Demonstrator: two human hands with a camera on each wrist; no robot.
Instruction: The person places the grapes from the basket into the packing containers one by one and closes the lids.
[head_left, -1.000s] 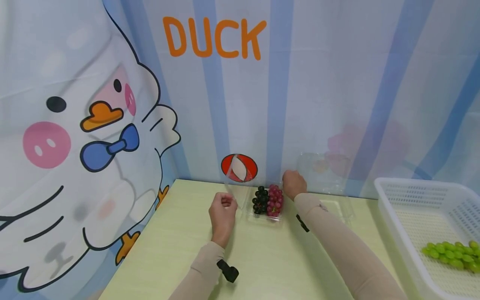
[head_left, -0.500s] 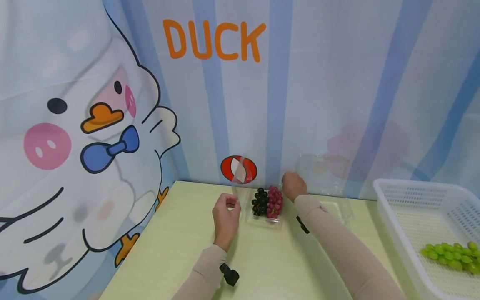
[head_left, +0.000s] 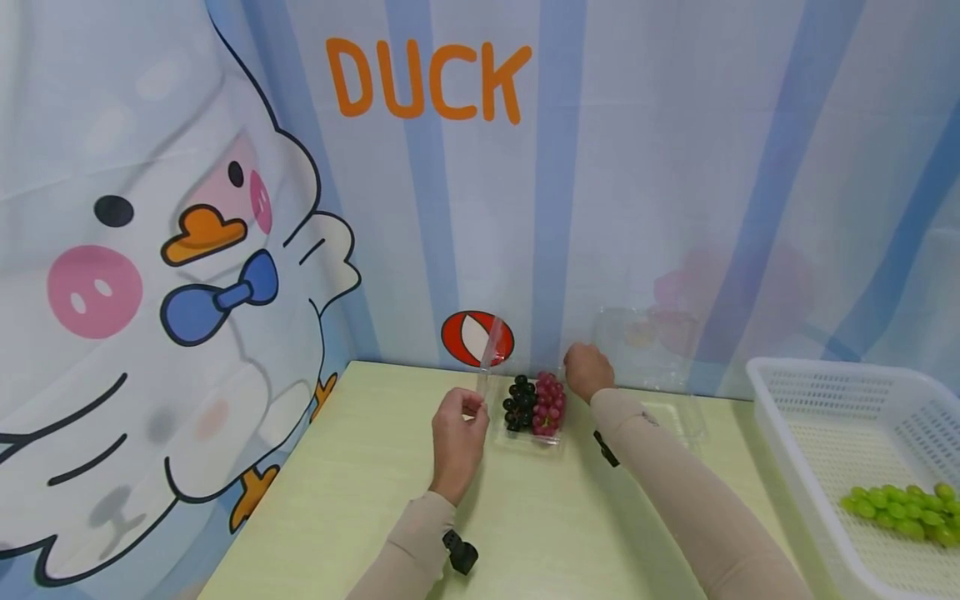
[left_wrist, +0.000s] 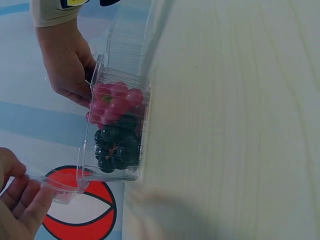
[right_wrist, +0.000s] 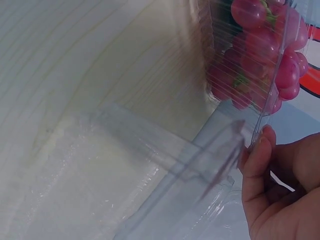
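A clear plastic clamshell box (left_wrist: 111, 176) holds black grapes (head_left: 521, 402) on its left and red grapes (head_left: 550, 404) on its right. Its hinged lid (head_left: 489, 354) stands nearly upright on the left side, above the black grapes. My left hand (head_left: 459, 446) pinches the near edge of that lid between thumb and fingers. On the opposite side, by the red grapes, my right hand (head_left: 588, 371) pinches the box's rim; the right wrist view shows thumb and fingertip on the thin plastic edge (right_wrist: 265, 117).
Just right of my right hand sits a second clear clamshell (head_left: 678, 417), its lid raised against the curtain. Farther right, a white plastic basket (head_left: 780, 450) contains green grapes (head_left: 903, 510). A printed curtain (head_left: 630, 183) borders the back of the table (head_left: 525, 525).
My left hand has moved slightly to the right, swinging the lid from a leftward lean to nearly upright. The right hand stays at the box's rim.
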